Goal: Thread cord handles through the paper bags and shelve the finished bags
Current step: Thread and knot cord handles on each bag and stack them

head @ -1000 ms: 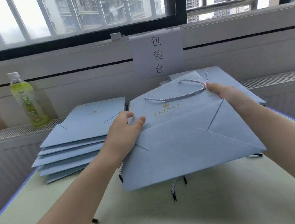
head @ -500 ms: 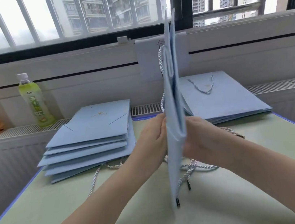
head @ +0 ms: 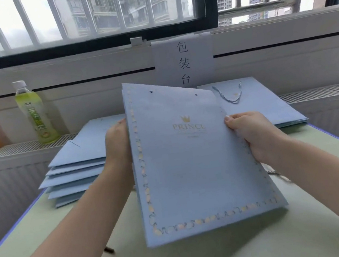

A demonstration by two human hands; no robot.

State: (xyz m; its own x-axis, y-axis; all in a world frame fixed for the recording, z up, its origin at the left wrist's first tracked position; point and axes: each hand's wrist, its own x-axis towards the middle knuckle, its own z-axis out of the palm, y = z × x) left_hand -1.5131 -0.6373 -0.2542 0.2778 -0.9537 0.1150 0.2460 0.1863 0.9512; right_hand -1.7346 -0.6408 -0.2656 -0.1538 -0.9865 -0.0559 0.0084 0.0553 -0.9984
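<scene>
Flat blue paper bag (head: 191, 168) held tilted above the green table (head: 49, 243), printed side w/ gold crown logo up; two empty punch holes near its top edge. Left hand (head: 117, 144) grips the left edge, right hand (head: 249, 130) pinches the right edge, thumb on top. Unthreaded bag stack (head: 75, 163) sits back-left, corded bags (head: 258, 102) back-right; blurry cord ends, prob., lie under the right wrist.

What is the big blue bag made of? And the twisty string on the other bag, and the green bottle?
The blue bag looks like stiff matte paper: it stays flat, with sharp edges, punched holes and shiny gold print that looks like foil. The twisty string seems to be twisted cord, blue and white strands. The green bottle looks like clear plastic with a white cap.
</scene>
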